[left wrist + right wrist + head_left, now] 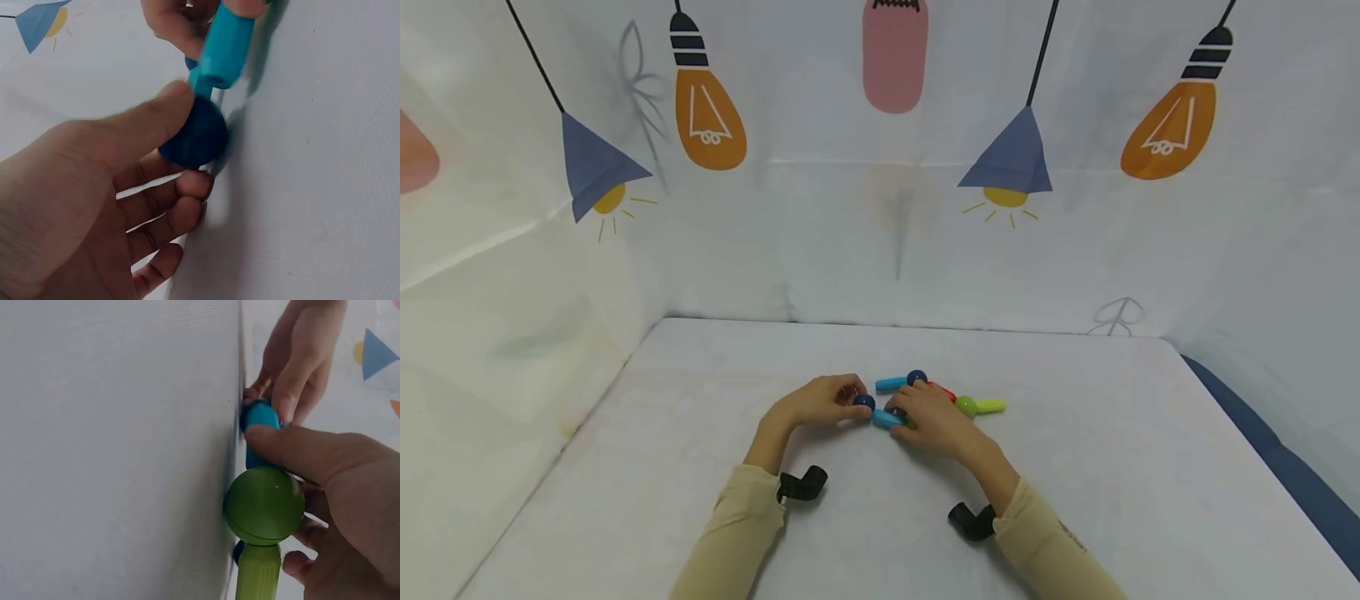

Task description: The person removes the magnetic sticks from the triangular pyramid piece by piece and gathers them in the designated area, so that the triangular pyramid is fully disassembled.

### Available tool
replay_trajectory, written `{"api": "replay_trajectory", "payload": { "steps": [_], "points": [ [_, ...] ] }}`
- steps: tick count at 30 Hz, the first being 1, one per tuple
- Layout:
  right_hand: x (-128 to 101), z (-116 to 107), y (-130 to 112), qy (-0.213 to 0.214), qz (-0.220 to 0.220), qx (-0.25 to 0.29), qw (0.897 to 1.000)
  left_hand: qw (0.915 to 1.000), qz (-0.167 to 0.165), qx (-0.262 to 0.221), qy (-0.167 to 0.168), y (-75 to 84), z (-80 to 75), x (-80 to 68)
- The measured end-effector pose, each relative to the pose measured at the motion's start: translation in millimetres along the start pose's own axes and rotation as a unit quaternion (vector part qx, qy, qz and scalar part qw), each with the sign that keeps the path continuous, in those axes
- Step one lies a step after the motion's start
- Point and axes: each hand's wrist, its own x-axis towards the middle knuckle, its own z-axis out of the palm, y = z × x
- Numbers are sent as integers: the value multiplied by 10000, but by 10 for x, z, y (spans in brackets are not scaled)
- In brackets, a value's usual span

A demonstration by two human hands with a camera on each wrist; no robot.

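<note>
Sleeved forearms reach mid-table. Left hand point(815, 402) pinches dark blue ball point(195, 135); right hand point(931, 423) grips light blue stick point(224, 47), long axis left-right, stick end touching ball between hands. Green ball point(264, 504) just right.

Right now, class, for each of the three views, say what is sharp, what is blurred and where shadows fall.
Head view: evenly lit, sharp, walls bowed by the lens. Left wrist view: the left hand and dark blue ball fairly sharp, with a soft shadow on the cloth beside the light blue rod. Right wrist view: the green ball sharp, the right hand soft.
</note>
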Motion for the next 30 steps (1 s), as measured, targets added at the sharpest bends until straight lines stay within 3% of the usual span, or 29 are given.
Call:
{"api": "replay_trajectory", "payload": {
  "steps": [4,11,16,19,24,30],
  "points": [
    [-27,25,18,-16,-97,25,9999,10000,-41,-36,22,-29,10,35],
    [-51,41,49,40,-102,268,9996,9975,-456,-383,374,-23,-17,73],
    [-96,1,81,145,-116,608,9980,9954,-675,-294,618,22,-63,131],
    [-116,-22,107,97,-29,747,9972,9958,-729,-155,532,36,-114,158],
    [-115,-36,165,34,104,848,9963,9993,-322,38,206,23,-169,197],
    [-26,-80,230,665,381,715,9945,9990,424,-52,132,-10,-141,222]
  ]
}}
